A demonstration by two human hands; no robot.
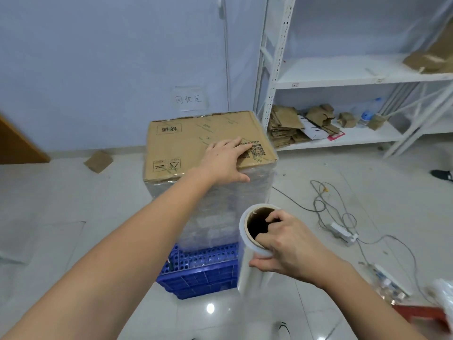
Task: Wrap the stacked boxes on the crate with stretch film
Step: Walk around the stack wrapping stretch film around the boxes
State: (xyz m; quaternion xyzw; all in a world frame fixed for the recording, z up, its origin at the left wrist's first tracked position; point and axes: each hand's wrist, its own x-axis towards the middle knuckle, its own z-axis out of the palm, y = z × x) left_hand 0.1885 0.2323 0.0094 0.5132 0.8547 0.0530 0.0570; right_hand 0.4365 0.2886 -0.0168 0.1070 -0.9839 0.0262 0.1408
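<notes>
A stack of cardboard boxes (186, 141) stands on a blue plastic crate (203, 271) in the middle of the floor. Clear stretch film (220, 217) covers the stack's sides down to the crate. My left hand (225, 160) lies flat on the top box near its front right corner, fingers spread. My right hand (289, 246) grips the upright stretch film roll (250, 256) at its top, with fingers hooked into the cardboard core. The roll is just right of the stack's near corner.
A white metal shelf unit (343, 77) with cardboard scraps stands at the back right. Cables and power strips (343, 231) trail over the tiled floor on the right. A small cardboard piece (98, 161) lies by the wall at left. A red object (421, 317) sits at bottom right.
</notes>
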